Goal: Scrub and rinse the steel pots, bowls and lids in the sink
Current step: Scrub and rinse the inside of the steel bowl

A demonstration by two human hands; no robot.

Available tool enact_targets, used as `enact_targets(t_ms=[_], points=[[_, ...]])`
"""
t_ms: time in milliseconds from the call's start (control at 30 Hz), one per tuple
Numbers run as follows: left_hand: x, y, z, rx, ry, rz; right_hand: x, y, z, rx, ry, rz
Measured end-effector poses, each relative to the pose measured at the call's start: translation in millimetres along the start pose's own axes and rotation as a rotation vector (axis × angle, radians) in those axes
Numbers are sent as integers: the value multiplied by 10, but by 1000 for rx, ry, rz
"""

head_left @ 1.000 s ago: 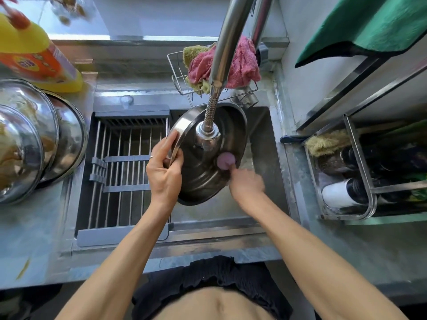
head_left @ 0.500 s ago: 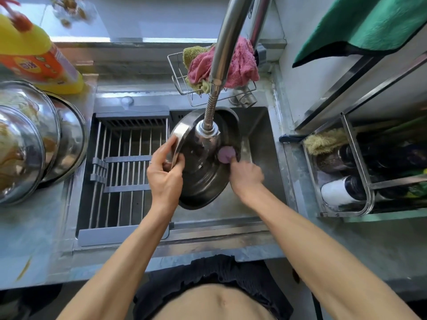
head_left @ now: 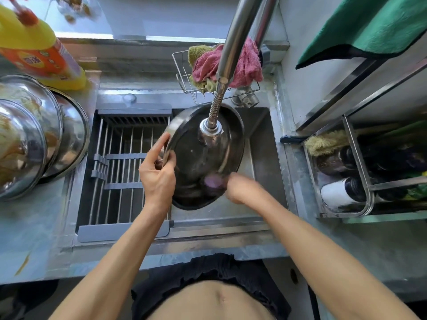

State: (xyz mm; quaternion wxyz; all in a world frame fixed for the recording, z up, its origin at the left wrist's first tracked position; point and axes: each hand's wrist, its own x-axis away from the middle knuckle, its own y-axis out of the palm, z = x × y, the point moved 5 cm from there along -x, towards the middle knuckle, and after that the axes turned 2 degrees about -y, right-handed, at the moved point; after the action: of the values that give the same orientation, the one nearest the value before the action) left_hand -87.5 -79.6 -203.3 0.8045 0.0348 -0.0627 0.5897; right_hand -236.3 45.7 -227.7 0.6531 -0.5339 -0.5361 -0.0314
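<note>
Pink scrubber (head_left: 213,182) slid down to bowl (head_left: 208,162) rim

Head camera looks steeply down, close over the sink (head_left: 261,144).

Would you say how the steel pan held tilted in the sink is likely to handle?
The steel pan looks rigid and probably light, since the left hand alone holds its rim. Its polished surface is likely slippery. Standing tilted on edge, it would probably tip if released.

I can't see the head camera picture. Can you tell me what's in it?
Over a steel sink, a left hand grips the rim of a tilted steel pan under the faucet, while the blurred right hand rubs a pink scrubber inside it. Steel bowls wait at left.
</note>
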Motion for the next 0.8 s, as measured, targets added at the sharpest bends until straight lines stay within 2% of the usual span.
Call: enact_targets(t_ms=[67,167,233,367,467,567,633,733,800], points=[[97,2,-21,-43,-8,-55,-55,-133,78,162,88,154],[81,-40,-102,-9,-64,9,-49,-158,43,257,87,236],[34,-60,-89,22,-66,57,8,7,-25,212,57,183],[46,0,24,9,36,19,176,364,-376,-112,-65,-20],[-13,-54,19,58,18,59,204,294,-399,-55,-109,10],[-27,-136,-24,52,14,12,39,48,-108,194,-28,130],[24,-140,-52,27,8,-55,-82,-102,25,272,2,196],[-46,-209,-130,106,-90,34,-145,-170,135,143,-16,391],[-156,-281,-145,195,-196,86,-169,-107,317,-121,41,515]])
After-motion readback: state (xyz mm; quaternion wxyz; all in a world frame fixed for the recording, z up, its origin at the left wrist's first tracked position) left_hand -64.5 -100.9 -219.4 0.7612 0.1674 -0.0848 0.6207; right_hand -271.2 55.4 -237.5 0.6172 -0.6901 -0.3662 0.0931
